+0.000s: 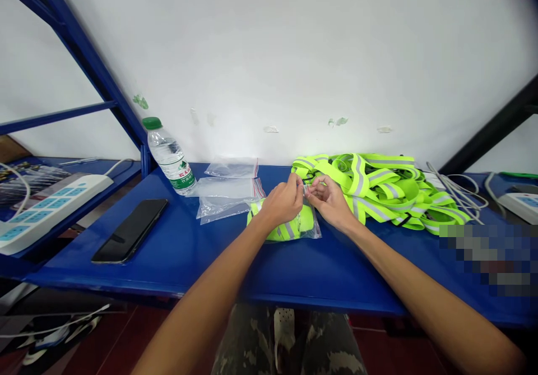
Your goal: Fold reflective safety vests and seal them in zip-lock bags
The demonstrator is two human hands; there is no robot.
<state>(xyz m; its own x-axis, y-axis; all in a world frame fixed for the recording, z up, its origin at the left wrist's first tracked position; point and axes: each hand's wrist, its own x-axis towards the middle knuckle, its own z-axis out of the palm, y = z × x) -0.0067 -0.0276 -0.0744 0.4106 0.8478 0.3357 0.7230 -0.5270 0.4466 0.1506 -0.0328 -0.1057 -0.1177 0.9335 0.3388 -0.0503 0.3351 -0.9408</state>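
Both my hands meet over a clear plastic zip bag (316, 230) with a folded neon-yellow reflective strap (290, 230) inside it. The fingers of my left hand (288, 198) are closed in a pinch on the bag's edge. Just to the right, my right hand (332, 200) pinches the same edge with thumb and forefinger. Part of the bag is hidden under my left hand and wrist. A large tangled pile of neon-yellow reflective straps (378, 187) lies right behind my right hand. Flat clear zip bags (222, 198) lie left of my left hand.
A water bottle (172, 159) with a green cap stands at the back left. In front of it lies a black phone (130, 232). A white power strip (54, 207) sits at far left, and white cables (460, 193) lie beyond the pile. The blue tabletop (336, 279) ends near my legs.
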